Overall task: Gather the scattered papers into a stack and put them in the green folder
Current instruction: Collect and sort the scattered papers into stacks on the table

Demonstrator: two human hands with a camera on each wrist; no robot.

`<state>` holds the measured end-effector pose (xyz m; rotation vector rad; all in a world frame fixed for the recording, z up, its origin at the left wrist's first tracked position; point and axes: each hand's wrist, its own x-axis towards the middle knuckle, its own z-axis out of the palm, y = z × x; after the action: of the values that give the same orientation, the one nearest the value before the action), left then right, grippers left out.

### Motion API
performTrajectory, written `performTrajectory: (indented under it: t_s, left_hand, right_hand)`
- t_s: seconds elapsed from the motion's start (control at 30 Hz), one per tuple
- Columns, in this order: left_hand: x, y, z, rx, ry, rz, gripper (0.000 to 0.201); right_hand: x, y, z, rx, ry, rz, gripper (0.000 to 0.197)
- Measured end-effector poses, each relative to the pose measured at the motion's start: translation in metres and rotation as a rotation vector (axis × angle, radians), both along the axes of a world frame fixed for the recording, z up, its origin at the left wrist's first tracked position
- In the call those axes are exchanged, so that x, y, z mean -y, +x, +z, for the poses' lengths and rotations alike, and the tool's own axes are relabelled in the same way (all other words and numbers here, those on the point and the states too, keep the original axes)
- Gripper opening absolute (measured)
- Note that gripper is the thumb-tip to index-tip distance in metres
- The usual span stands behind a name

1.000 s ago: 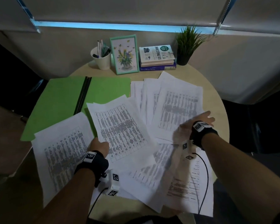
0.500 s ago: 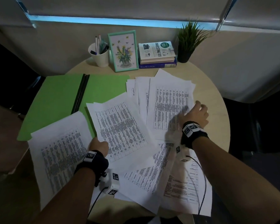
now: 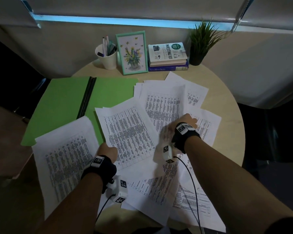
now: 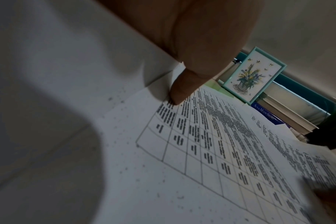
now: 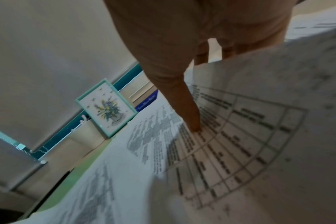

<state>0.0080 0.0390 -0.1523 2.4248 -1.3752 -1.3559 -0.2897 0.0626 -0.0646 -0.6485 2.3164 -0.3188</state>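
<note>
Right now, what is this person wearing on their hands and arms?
Both forearms are bare. The left hand and right hand each have a black wrist strap topped by a white tag with a black square pattern. A small white box with similar patterns hangs by each wrist, trailing a thin black cable. No gloves.

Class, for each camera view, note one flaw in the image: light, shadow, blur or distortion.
Head view: dim, one bright blue strip on top, right hand blurred. Left wrist view: dark patch over the papers, lower left. Right wrist view: soft; grid lines bow.
</note>
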Motion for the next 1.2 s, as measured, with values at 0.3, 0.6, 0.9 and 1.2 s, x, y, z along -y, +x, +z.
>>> performTrajectory:
  t_s: [0.3, 0.6, 0.9, 1.2]
  left_hand:
    - [-0.007, -0.006, 0.015, -0.018, -0.034, -0.001, 0.059]
    - [-0.016, -0.008, 0.021, -0.036, -0.081, 0.034, 0.055]
    - [-0.020, -0.011, 0.035, 0.039, -0.046, 0.007, 0.045]
    - [-0.027, 0.001, 0.046, -0.184, -0.043, 0.154, 0.028]
  right_hand:
    - [0.004, 0.021, -0.003, 0.148, -0.159, -0.009, 0.028]
    - [0.005, -0.018, 0.031, 0.119, -0.496, -0.135, 0.022]
    - [-0.004, -0.047, 0.103, 0.343, -0.706, -0.110, 0.008]
    - [-0.061, 0.029, 0.011, 0.248, -0.125, 0.420, 0.025]
